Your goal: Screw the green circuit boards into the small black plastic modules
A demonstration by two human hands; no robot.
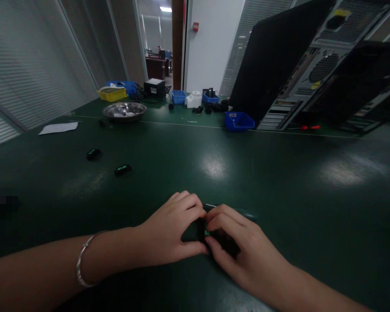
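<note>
We see a small dark part [207, 232] with a green patch low in front of us, just above or on the green table [169, 145], between our two hands. Our right hand [247, 242] has it pinched between thumb and fingertips, with little gap left there. Our left hand [173, 229] comes in from the other side, thumb and forefinger curved apart around an open space, their tips beside the part; the fingers hide so much that we cannot tell whether they grip it too. A bracelet [80, 264] circles our left wrist. Just beyond the fingers lies a thin tool [247, 214], partly covered by our right hand. Farther off to the left we have two black pieces, one nearer [122, 169] and one farther [92, 154], apart from each other. Beyond them are a sheet of paper [59, 128] and a metal bowl [125, 118], with a blue bin [233, 124] beside a large computer case [276, 47] at the right
</note>
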